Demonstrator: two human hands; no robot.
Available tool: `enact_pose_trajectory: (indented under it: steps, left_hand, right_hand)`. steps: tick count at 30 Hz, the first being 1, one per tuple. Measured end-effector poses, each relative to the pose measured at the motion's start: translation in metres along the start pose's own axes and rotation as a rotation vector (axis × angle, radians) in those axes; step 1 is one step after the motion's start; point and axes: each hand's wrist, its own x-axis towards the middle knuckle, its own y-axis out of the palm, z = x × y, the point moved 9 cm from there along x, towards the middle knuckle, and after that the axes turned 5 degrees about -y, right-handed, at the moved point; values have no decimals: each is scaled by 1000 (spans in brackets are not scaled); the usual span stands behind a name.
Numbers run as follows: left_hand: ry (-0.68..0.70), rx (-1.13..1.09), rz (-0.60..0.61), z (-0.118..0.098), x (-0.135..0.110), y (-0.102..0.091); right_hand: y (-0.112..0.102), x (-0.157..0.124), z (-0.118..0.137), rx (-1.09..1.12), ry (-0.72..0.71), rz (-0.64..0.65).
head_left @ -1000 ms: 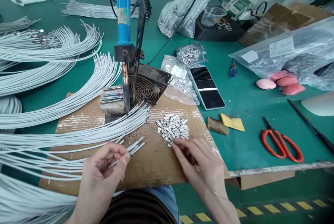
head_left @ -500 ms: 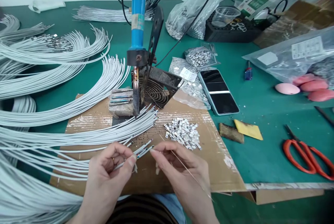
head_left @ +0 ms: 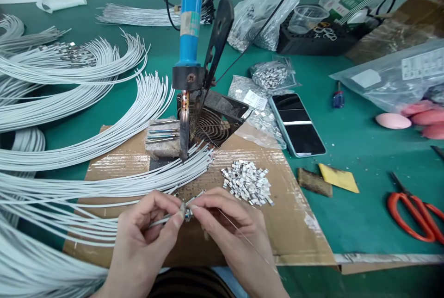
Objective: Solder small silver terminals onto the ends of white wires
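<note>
My left hand (head_left: 149,233) is closed in a pinch on a few white cables (head_left: 159,220), whose stripped tips poke out past the thumb. Thumb and forefinger of my right hand (head_left: 232,228) are pressed together at those tips, close to the left fingertips; what exactly they pinch is hidden. A thin solder wire (head_left: 248,241) runs across the right hand, held among its fingers. Just beyond the hands lies a bundle of white cables (head_left: 132,188) under the tip of an upright soldering iron (head_left: 190,34). To the right is a pile of small metal connectors (head_left: 247,183).
Cardboard (head_left: 294,238) covers the work spot. A block with metal rods (head_left: 163,138) and a fan grille (head_left: 213,124) stand by the iron. Rightward lie a phone (head_left: 298,124), a yellow sponge (head_left: 339,177) and scissors (head_left: 412,214). Cable bundles (head_left: 69,154) fill the left.
My right hand has moved left, so its fingertips now meet the cable tips beside my left hand. The whole view has shifted slightly.
</note>
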Motion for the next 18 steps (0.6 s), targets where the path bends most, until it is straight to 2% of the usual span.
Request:
enact_pose_trajectory:
  steps: [7, 13, 18]
  left_hand:
    - [-9, 5, -5, -1, 1, 1]
    - [9, 42, -11, -3, 1, 1]
    - [10, 70, -5, -5, 1, 2]
  right_hand:
    - [1, 0, 2, -37, -9, 50]
    - [-1, -3, 0, -20, -2, -7]
    - [0, -2, 4, -59, -42, -5]
